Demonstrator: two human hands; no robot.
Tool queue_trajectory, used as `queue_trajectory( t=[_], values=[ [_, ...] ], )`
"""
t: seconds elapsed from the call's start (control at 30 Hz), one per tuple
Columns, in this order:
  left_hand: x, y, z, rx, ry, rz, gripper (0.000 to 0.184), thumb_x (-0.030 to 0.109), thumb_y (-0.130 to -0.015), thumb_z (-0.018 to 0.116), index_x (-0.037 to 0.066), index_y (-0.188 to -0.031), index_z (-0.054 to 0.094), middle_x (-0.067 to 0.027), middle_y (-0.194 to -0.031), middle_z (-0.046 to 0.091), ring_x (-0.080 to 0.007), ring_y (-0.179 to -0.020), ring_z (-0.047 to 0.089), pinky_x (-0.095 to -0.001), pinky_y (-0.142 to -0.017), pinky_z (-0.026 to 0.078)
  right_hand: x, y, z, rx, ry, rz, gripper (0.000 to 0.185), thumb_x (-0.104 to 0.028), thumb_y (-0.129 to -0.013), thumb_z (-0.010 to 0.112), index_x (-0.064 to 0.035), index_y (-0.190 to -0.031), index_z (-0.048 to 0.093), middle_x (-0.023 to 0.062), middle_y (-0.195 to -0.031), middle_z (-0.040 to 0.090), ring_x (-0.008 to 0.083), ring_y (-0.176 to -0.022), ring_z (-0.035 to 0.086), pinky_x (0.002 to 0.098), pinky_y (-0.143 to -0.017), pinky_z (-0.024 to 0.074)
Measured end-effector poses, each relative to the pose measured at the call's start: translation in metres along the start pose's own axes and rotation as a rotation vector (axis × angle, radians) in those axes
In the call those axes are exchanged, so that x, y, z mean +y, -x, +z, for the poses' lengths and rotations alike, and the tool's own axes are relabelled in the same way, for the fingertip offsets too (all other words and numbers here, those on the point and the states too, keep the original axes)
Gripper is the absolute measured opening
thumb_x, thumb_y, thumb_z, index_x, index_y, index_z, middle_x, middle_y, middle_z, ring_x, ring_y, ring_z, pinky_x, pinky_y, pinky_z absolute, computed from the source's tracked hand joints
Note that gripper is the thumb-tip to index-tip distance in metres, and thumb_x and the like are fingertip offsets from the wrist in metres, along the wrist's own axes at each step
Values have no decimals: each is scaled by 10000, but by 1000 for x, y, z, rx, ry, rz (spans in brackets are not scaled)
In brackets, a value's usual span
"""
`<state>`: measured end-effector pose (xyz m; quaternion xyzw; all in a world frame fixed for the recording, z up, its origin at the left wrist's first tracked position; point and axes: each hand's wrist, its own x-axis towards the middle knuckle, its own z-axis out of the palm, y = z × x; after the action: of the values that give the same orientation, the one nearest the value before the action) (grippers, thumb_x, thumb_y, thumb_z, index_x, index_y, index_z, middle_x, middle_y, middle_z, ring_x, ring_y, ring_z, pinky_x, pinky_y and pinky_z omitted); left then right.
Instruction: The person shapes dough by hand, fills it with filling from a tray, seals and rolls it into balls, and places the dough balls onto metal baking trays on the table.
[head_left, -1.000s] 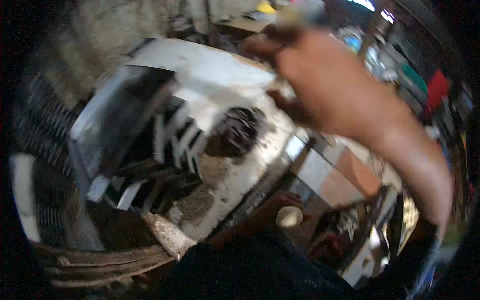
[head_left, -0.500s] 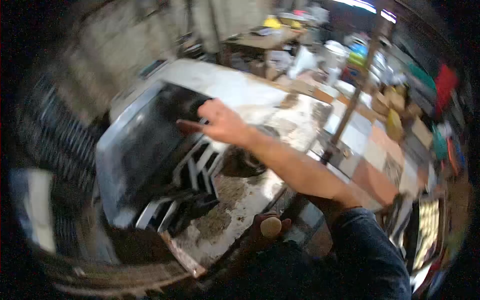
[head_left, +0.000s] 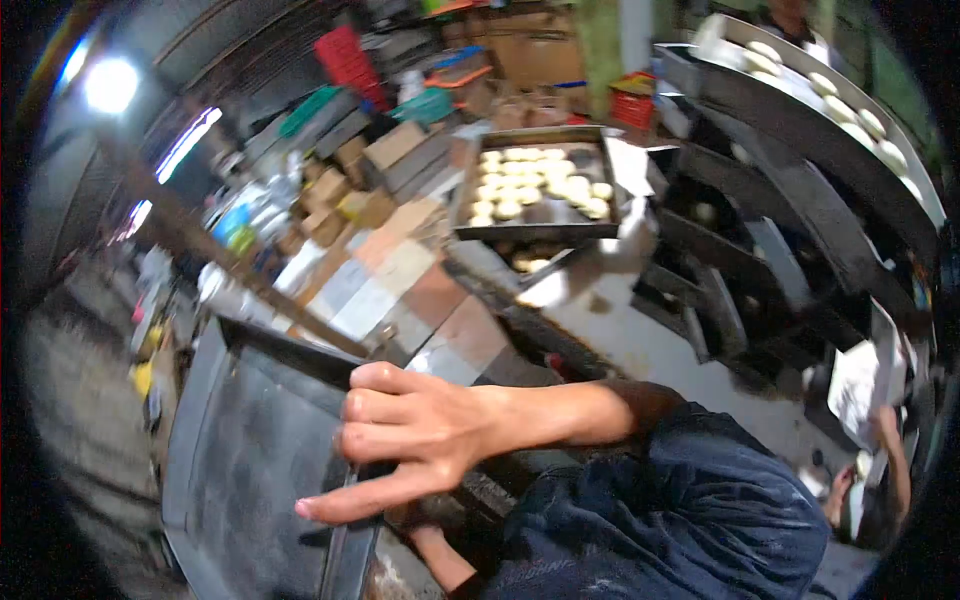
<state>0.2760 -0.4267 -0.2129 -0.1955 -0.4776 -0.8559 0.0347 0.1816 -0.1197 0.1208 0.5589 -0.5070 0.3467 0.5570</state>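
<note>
A dark metal baking tray (head_left: 260,460) with a raised rim fills the lower left; its inside holds nothing that I can see. My right hand (head_left: 405,430) reaches across from the right, back of the hand up. Its fingers are curled at the tray's near rim, and the thumb stretches out over the inside. Below it, the wrist and part of my left hand (head_left: 422,535) show beside the tray's edge; the fingers are hidden, and I cannot tell what they hold.
Further back stands a tray of pale dough balls (head_left: 525,180). Dark trays in a slanted stack (head_left: 740,200) line the right, the top one (head_left: 840,90) bearing dough pieces. A co-worker's hand (head_left: 885,430) shows at far right. A post (head_left: 250,285) slants behind my tray.
The view has swung right, bringing the dough trays and the co-worker into sight. My right hand stays at the baking tray's rim. The pale round object by my left hand no longer shows.
</note>
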Motion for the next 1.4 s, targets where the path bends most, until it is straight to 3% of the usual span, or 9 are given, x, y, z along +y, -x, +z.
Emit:
queue_trajectory(
  t=[0.07, 0.17, 0.37, 0.6, 0.67, 0.8, 1.0, 1.27, 1.4],
  values=[
    [1, -28, 46, 445, -106, -12, 394, 120, -880, 670, 67, -1244, 530, -51, -1190, 586, -177, -1038, 592, -319, -838, 505, -9, -4, -53, -71, 120, 80, 372, -202, -796, 571, -187, -1164, 618, 22, -819, 425, 195, -765, 470, 379, -770, 438],
    [13, -69, 66, 535, -138, -87, 401, 134, -886, 667, 65, -1254, 524, -53, -1201, 580, -180, -1052, 586, -323, -854, 496, -25, -6, -110, -166, 318, 191, 369, -229, -749, 580, -144, -1105, 629, 18, -803, 443, 187, -754, 485, 339, -721, 418],
    [24, -156, 61, 384, -85, -169, 416, 163, -898, 659, 61, -1273, 513, -56, -1225, 568, -187, -1080, 574, -331, -887, 478, -68, -19, -163, -294, 778, 308, 391, -245, -663, 670, -241, -1042, 765, -73, -759, 478, 89, -648, 413, 261, -680, 313],
    [12, -239, 48, 152, 0, -276, 436, 196, -911, 651, 57, -1296, 500, -61, -1252, 553, -194, -1112, 560, -341, -924, 457, -117, -39, -154, -420, 1117, 690, 373, -225, -624, 742, -223, -995, 771, -30, -701, 460, 137, -615, 453, 301, -643, 346],
    [6, -259, 49, 86, 31, -310, 442, 205, -915, 648, 56, -1302, 496, -62, -1260, 549, -197, -1122, 556, -344, -935, 451, -140, -46, -147, -459, 1172, 774, 487, -386, -625, 608, -195, -1045, 762, -11, -711, 488, 166, -657, 491, 327, -668, 369],
    [-15, -282, 62, -39, 97, -391, 455, 224, -923, 644, 53, -1315, 488, -64, -1275, 540, -201, -1140, 547, -349, -956, 439, -187, -65, -124, -408, 1380, 853, 408, -335, -543, 753, -216, -932, 784, -12, -660, 480, 150, -567, 452, 302, -615, 332],
    [-29, -284, 90, -215, 123, -488, 476, 253, -935, 636, 49, -1335, 477, -68, -1299, 528, -208, -1168, 535, -357, -989, 421, -239, -89, -107, -573, 1490, 943, 323, -337, -625, 705, -227, -917, 790, -3, -660, 457, 165, -608, 438, 334, -665, 368],
    [-33, -259, 149, -341, 84, -470, 376, 219, -947, 613, 6, -1247, 534, -100, -1224, 583, -203, -1107, 588, -345, -931, 468, -305, -146, -84, -918, 1553, 1114, 381, -114, -648, 740, -159, -1026, 744, 16, -775, 453, 188, -678, 452, 321, -682, 376],
    [-35, -252, 159, -592, 60, -519, 367, 240, -944, 611, -11, -1207, 565, -109, -1133, 623, -182, -1050, 614, -315, -902, 474, -340, -146, -93, -1101, 1636, 1195, 426, -389, -772, 704, -83, -1069, 711, 52, -797, 476, 224, -699, 469, 378, -703, 381]
  ],
)
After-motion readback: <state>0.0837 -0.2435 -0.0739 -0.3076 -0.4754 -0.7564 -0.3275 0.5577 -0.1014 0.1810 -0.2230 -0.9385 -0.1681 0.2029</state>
